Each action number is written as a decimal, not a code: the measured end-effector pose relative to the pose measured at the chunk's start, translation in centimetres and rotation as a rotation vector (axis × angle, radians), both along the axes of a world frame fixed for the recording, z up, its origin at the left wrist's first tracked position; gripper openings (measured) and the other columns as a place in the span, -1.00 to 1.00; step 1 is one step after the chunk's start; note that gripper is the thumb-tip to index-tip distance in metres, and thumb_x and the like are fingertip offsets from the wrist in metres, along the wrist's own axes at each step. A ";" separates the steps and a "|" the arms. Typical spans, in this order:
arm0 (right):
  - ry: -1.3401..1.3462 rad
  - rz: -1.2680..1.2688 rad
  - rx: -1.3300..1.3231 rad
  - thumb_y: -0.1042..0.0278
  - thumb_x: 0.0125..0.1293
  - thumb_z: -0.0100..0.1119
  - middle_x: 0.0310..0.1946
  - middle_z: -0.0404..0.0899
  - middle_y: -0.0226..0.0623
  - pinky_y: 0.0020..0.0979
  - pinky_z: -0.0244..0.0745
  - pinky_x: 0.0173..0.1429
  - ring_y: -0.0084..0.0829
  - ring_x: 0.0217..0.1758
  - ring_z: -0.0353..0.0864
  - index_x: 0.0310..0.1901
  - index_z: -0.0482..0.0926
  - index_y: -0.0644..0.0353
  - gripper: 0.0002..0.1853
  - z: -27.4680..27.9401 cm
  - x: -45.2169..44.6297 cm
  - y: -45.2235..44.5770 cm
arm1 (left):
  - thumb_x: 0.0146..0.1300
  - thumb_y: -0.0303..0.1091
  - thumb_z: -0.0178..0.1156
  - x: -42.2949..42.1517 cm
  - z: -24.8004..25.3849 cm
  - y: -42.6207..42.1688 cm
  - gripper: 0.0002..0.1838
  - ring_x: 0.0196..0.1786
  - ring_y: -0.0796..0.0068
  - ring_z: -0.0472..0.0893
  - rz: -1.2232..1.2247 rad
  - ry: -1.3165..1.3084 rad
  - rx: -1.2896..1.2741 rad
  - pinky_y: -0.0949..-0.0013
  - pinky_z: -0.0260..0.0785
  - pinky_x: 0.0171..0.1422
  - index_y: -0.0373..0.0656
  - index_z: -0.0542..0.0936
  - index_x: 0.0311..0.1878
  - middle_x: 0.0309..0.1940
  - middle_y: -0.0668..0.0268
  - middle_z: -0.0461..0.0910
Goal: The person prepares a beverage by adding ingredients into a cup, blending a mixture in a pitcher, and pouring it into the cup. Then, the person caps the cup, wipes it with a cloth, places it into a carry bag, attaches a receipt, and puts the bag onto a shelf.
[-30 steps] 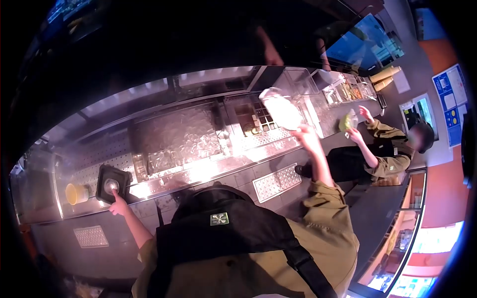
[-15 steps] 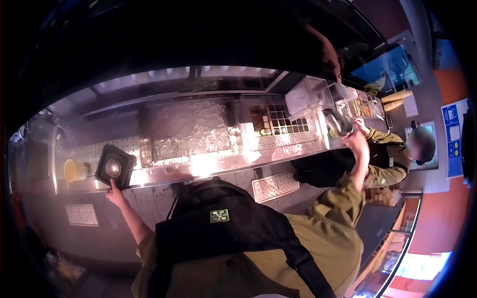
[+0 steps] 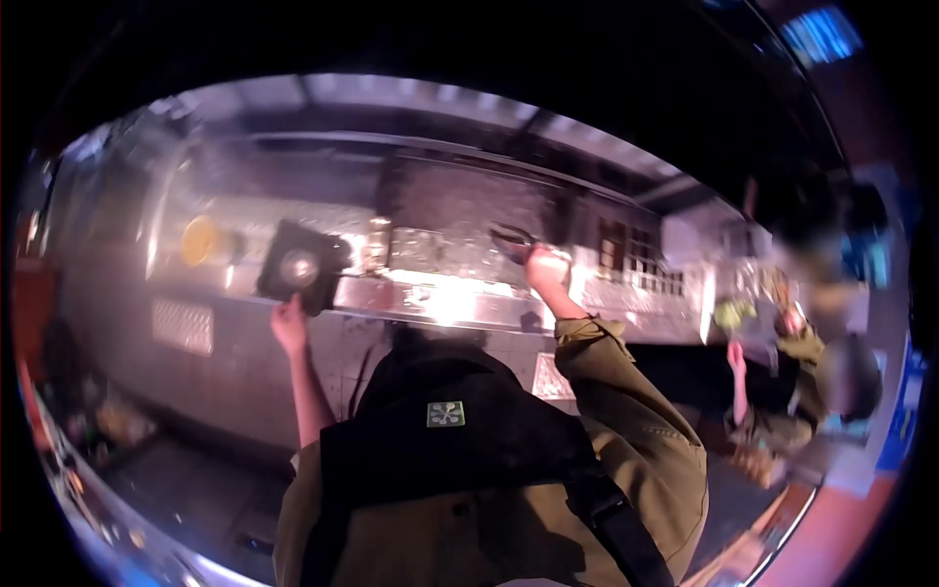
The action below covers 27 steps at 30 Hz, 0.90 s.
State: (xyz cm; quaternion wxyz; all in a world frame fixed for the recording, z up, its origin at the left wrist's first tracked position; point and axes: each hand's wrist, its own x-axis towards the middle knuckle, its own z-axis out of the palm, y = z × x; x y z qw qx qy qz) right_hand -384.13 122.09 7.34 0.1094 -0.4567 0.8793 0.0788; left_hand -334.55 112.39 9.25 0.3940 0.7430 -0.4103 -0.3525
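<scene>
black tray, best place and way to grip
The black tray is probably best pinched at its near edge, from the person's side, where the left hand is: squarish, it lies by the counter's front edge, a shiny round thing at its middle.

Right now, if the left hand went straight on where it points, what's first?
The black square tray; the fingertips of the left hand look already at its near edge, though blur makes actual contact hard to confirm.

Long shiny steel counter (image 3: 377,296); round yellow cup (image 3: 199,241) at left, black square tray with round glossy centre (image 3: 298,267) near it at front edge, dark square-celled rack (image 3: 641,256) set in farther right
</scene>
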 end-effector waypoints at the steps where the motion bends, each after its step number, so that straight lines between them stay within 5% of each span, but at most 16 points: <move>1: -0.019 -0.042 0.006 -0.01 0.28 -0.02 -0.31 0.66 -0.15 -0.10 0.52 -0.09 -0.10 -0.22 0.67 -0.14 0.57 0.08 -0.64 -1.1 0.6 -1.5 | 0.17 -0.11 0.32 0.2 -0.5 0.6 -0.61 -0.38 0.45 0.46 -0.001 -0.013 -0.061 0.33 0.35 -0.27 -0.32 0.52 -0.34 -0.47 0.19 0.54; 4: -0.139 -0.085 0.068 -0.05 0.24 0.00 -0.21 0.65 -0.07 -0.13 0.51 0.02 -0.09 -0.11 0.65 -0.13 0.58 0.11 -0.58 -1.4 4.4 -5.6 | 0.20 -0.07 0.29 -0.3 1.7 3.0 -0.58 -0.24 0.45 0.50 0.029 -0.100 -0.014 0.39 0.36 -0.17 -0.29 0.52 -0.18 -0.21 0.15 0.53; 8: -0.480 -0.362 -0.209 -0.06 0.19 0.04 -0.22 0.66 -0.07 -0.17 0.46 0.01 -0.11 -0.08 0.64 -0.28 0.64 0.15 -0.59 -3.8 6.8 -8.0 | 0.17 -0.08 0.32 0.9 4.8 5.9 -0.48 -0.18 0.35 0.55 0.053 -0.061 0.090 0.36 0.43 -0.04 -0.32 0.43 -0.02 -0.01 0.11 0.43; 9: -0.624 -0.421 -0.346 0.01 0.16 0.07 -0.43 0.65 -0.19 -0.29 0.43 -0.24 -0.30 -0.34 0.64 -0.39 0.64 0.19 -0.63 -8.6 5.8 -7.8 | 0.17 -0.09 0.32 1.2 5.1 6.4 -0.48 -0.18 0.34 0.55 0.070 -0.076 0.059 0.35 0.43 -0.04 -0.32 0.42 -0.01 -0.01 0.09 0.42; 13: -0.974 -0.583 -0.521 0.18 0.13 0.11 -0.71 0.44 -0.44 -0.51 0.13 -0.56 -0.61 -0.70 0.30 -0.53 0.58 0.21 -0.73 -9.3 4.9 -6.6 | 0.17 -0.09 0.32 0.8 5.6 6.8 -0.43 -0.17 0.30 0.51 0.073 -0.177 -0.038 0.32 0.42 -0.05 -0.33 0.37 0.04 0.00 0.03 0.38; 14: -1.043 -0.606 -0.496 0.06 0.09 0.12 -0.65 0.54 -0.41 -0.39 0.32 -0.36 -0.52 -0.51 0.48 -0.52 0.63 0.20 -0.66 -9.8 3.8 -6.0 | 0.17 -0.08 0.32 0.5 5.7 6.4 -0.41 -0.17 0.28 0.50 0.069 -0.211 -0.061 0.32 0.42 -0.06 -0.33 0.36 0.06 0.00 0.01 0.36; 18: -1.191 -0.494 -0.653 0.15 0.14 0.12 -0.65 0.48 -0.48 -0.51 0.25 -0.44 -0.61 -0.57 0.38 -0.46 0.62 0.21 -0.73 -2.5 0.7 -1.0 | 0.10 0.07 0.32 -0.9 3.9 3.2 -0.21 0.10 -0.05 0.34 0.105 -0.640 -0.078 0.03 0.27 0.16 -0.38 0.26 0.16 0.08 -0.14 0.25; 20: -1.186 -0.505 -0.804 0.25 0.19 0.09 -0.73 0.38 -0.49 -0.57 0.07 -0.60 -0.66 -0.71 0.24 -0.58 0.47 0.14 -0.75 2.6 -0.2 2.3 | 0.09 0.10 0.31 -3.0 5.0 1.7 -0.16 0.16 -0.18 0.28 0.006 -0.802 -0.284 -0.06 0.19 0.23 -0.37 0.24 0.21 0.10 -0.15 0.24; 23: -1.137 -0.611 -0.738 0.12 0.27 0.02 -0.69 0.42 -0.49 -0.56 0.14 -0.58 -0.65 -0.69 0.30 -0.55 0.51 0.17 -0.66 11.1 -3.6 8.7 | 0.08 0.08 0.31 -6.4 5.4 0.0 -0.19 0.24 -0.12 0.26 -0.192 -0.917 -0.450 -0.06 0.15 0.27 -0.31 0.28 0.22 0.18 -0.11 0.26; 27: -0.675 -0.624 -0.680 0.07 0.27 0.00 -0.72 0.38 -0.46 -0.49 0.19 -0.56 -0.61 -0.68 0.30 -0.48 0.57 0.25 -0.61 19.6 -10.8 17.9 | 0.04 0.07 0.33 -10.6 4.8 0.2 -0.21 0.29 -0.05 0.24 -0.365 -0.910 -0.490 -0.04 0.11 0.30 -0.25 0.30 0.21 0.23 -0.05 0.25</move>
